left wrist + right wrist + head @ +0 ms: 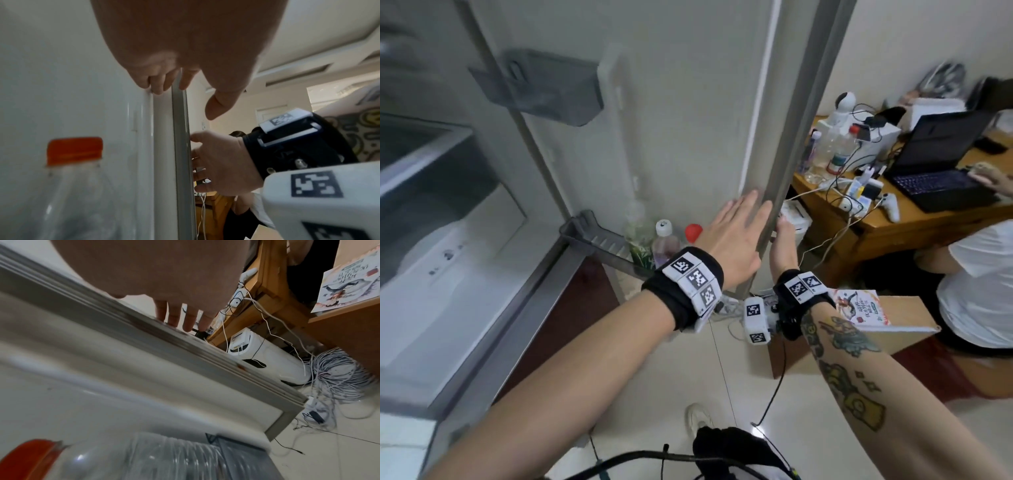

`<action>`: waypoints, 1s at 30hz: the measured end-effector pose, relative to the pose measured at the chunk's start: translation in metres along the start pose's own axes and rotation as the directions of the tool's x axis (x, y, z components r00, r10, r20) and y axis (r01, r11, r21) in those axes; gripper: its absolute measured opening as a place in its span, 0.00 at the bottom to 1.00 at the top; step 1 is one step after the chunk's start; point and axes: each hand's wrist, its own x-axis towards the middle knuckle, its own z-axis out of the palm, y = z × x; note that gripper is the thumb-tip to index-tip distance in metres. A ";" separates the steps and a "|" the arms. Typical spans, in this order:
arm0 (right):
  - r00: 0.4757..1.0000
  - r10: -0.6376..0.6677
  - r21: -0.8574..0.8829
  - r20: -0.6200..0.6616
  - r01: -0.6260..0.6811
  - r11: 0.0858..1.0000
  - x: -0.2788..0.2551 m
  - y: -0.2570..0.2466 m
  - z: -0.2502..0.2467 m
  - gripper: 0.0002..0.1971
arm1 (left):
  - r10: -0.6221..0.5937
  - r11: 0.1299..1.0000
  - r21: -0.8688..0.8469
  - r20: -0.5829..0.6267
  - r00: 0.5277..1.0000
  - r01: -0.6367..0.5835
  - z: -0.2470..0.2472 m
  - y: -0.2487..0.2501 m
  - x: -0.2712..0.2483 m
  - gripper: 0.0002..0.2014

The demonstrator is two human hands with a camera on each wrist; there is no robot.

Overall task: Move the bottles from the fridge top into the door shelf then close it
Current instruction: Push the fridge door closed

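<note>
A fridge door (681, 113) stands open, its pale inner side facing the camera. Low on the door, a grey door shelf (599, 240) holds three bottles standing upright side by side: a green-labelled bottle (640, 246), a white-capped bottle (664, 240) with pinkish contents, and a red-capped bottle (693, 232) nearest the door's free edge.

The left hand (732, 240) lies on the inner face of the door, just beside its grey edge strip, above the red cap. Its fingers are straight and spread, tips against the door; it holds nothing. The right hand (784, 245) is on the far side of the same edge. The left wrist view shows its fingers (197, 170) reaching round the outer side of the door edge, thumb (198, 136) against the strip. How tightly it grips cannot be told.

To the left is the open fridge interior (441, 212). To the right, a wooden tabletop (893, 222) carries a laptop (941, 164), bottles and cables, with another person seated beside it.
</note>
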 end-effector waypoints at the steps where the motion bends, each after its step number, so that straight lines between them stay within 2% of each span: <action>1: 1.000 -0.003 -0.021 -0.028 0.003 1.000 -0.028 -0.010 0.004 0.29 | -0.022 0.999 -0.032 -0.008 1.000 0.022 0.002 0.001 -0.018 0.41; 4: 0.996 -0.011 -0.060 -0.083 0.006 0.998 -0.091 -0.017 0.016 0.20 | -0.087 0.987 -0.141 -0.047 0.995 0.079 0.008 0.007 -0.071 0.41; 7: 0.993 -0.030 -0.057 -0.113 0.024 0.998 -0.148 -0.005 0.034 0.17 | -0.139 0.965 -0.237 -0.091 0.986 0.114 0.011 0.007 -0.130 0.41; 11: 0.997 -0.032 -0.018 -0.072 0.030 0.999 -0.211 0.019 0.067 0.21 | -0.221 0.922 -0.353 -0.133 0.966 0.162 0.012 -0.002 -0.202 0.43; 14: 0.999 -0.049 0.053 -0.007 0.050 0.997 -0.253 0.035 0.094 0.33 | -0.348 0.850 -0.471 -0.165 0.923 0.236 0.010 -0.010 -0.255 0.44; 15: 0.998 -0.052 0.053 0.025 0.051 0.997 -0.271 0.036 0.106 0.35 | -0.403 0.820 -0.505 -0.172 0.899 0.271 0.010 -0.013 -0.274 0.45; 16: 0.997 -0.064 0.039 0.051 0.062 0.997 -0.287 0.039 0.116 0.32 | -0.457 0.785 -0.539 -0.172 0.873 0.305 0.008 -0.017 -0.290 0.46; 19: 0.977 -0.112 0.028 0.179 0.109 0.994 -0.330 0.041 0.144 0.14 | -0.595 0.668 -0.639 -0.151 0.789 0.382 0.005 -0.027 -0.329 0.47; 20: 0.961 -0.126 0.036 0.245 0.121 0.992 -0.340 0.043 0.151 0.14 | -0.636 0.629 -0.667 -0.147 0.757 0.399 0.003 -0.032 -0.339 0.47; 24: 0.867 -0.141 0.052 0.477 0.132 0.990 -0.370 0.044 0.187 0.28 | -0.788 0.495 -0.730 -0.149 0.597 0.471 -0.009 -0.059 -0.372 0.48; 27: 0.809 -0.154 0.009 0.568 0.182 0.983 -0.383 0.040 0.218 0.27 | -0.858 0.429 -0.717 -0.134 0.495 0.549 -0.016 -0.085 -0.390 0.50; 30: 0.735 -0.120 -0.013 0.667 0.173 0.985 -0.390 0.036 0.247 0.27 | -0.916 0.367 -0.678 -0.142 0.376 0.637 -0.022 -0.110 -0.402 0.52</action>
